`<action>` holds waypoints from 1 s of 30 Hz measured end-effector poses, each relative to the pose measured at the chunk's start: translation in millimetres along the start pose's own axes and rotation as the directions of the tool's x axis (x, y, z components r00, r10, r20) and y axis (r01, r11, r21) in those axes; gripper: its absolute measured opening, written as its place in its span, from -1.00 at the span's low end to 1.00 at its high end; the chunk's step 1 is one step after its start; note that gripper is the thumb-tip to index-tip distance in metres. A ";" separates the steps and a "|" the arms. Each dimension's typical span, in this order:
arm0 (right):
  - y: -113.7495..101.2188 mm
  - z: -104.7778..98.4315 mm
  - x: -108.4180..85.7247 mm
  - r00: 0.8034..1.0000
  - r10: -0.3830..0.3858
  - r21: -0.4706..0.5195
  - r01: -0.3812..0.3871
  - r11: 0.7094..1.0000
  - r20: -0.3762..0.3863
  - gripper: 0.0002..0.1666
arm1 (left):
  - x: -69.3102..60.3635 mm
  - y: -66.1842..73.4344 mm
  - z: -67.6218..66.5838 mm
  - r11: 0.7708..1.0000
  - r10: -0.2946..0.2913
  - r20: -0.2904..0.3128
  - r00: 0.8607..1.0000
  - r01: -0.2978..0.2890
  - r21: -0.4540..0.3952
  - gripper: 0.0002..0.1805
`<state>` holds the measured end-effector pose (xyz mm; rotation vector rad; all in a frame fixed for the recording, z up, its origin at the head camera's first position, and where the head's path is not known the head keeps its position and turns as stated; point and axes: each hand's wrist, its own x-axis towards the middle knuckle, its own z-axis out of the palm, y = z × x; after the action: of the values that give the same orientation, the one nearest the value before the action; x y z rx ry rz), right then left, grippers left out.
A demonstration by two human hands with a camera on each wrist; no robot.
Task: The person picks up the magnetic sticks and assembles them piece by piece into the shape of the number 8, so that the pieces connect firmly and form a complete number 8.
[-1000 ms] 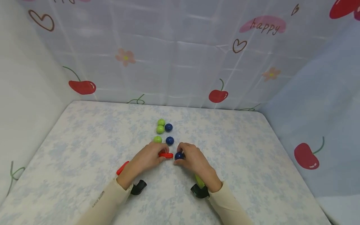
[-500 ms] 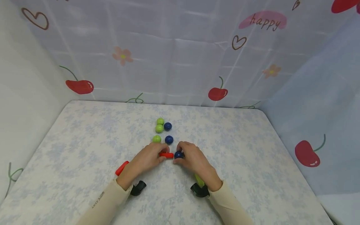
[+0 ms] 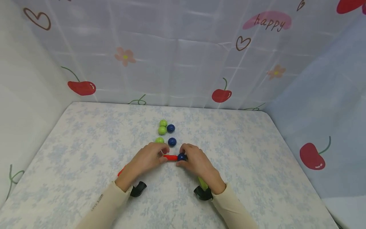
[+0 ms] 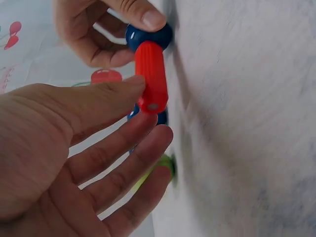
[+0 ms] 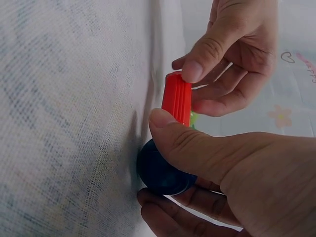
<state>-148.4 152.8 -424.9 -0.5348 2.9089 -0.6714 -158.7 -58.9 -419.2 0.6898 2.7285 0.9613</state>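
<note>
In the head view my right hand (image 3: 197,160) pinches a dark blue ball (image 3: 181,157) between thumb and fingers, just above or on the table. A short ridged red rod (image 3: 171,157) touches the ball's left side. The left wrist view shows a grey spot on the rod's free end. My left hand (image 3: 148,157) is at that end, its thumb (image 4: 123,89) against the rod and its other fingers spread and fairly straight. Beyond the hands sit two more blue balls (image 3: 172,142) and several lime green balls (image 3: 162,130).
Another red rod (image 3: 120,171) lies partly hidden beside my left forearm. A lime green piece (image 3: 203,183) shows under my right wrist. Black curved pieces (image 3: 138,189) sit by both wrists. A white cloth with printed cherries (image 3: 221,95) hangs behind the table.
My left hand has loosened its hold and shifted slightly left, exposing more of the red rod. The rod now meets the blue ball; earlier a small gap showed. My right hand stays in place.
</note>
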 end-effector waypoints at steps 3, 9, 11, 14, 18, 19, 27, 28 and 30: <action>0.0 0.2 0.2 1.000 0.000 -0.011 0.000 1.000 0.001 -0.58 | -1.2 -3.4 -6.0 1.000 -0.020 -0.049 0.999 0.020 0.000 -0.86; -0.3 0.5 0.0 1.000 0.018 -0.004 -0.018 1.000 0.015 -0.59 | -1.0 -15.2 -9.1 1.000 -0.019 -0.203 0.979 0.018 -0.006 -0.68; 0.3 0.6 0.0 1.000 0.018 -0.004 -0.018 1.000 0.019 -0.59 | 0.7 -19.1 -7.9 1.000 -0.006 -0.224 0.974 0.002 -0.019 -0.59; 1.6 -0.1 0.2 1.000 0.020 -0.005 -0.020 1.000 0.022 -0.58 | 3.8 -24.3 -4.6 1.000 -0.002 -0.197 0.980 -0.004 -0.029 -0.50; 3.0 -1.7 -0.2 0.999 0.028 0.003 -0.029 1.000 0.029 -0.58 | 4.8 -26.2 -0.4 0.999 -0.041 -0.122 0.992 0.037 -0.032 -0.51; 3.3 -2.0 -0.4 0.999 0.028 0.007 -0.028 1.000 0.029 -0.58 | 4.5 -25.9 0.2 0.998 -0.052 -0.110 0.993 0.049 -0.028 -0.53; 2.3 -1.7 -0.9 1.000 0.019 0.001 -0.019 1.000 0.011 -0.59 | -0.8 -24.5 -6.3 0.997 -0.073 -0.038 0.997 0.072 -0.014 -0.73; 2.0 -1.5 -0.8 1.000 0.018 -0.006 -0.018 1.000 0.010 -0.59 | -2.0 -24.6 -8.1 0.997 -0.071 -0.031 0.997 0.070 -0.023 -0.73; 1.3 -1.2 -0.8 1.000 0.018 -0.017 -0.018 1.000 0.009 -0.59 | -4.0 -24.9 -11.1 0.997 -0.063 -0.015 0.998 0.062 -0.043 -0.71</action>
<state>-148.3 154.7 -424.4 -0.5120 2.9098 -0.6412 -167.6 -84.0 -426.1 0.5884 2.7177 1.0120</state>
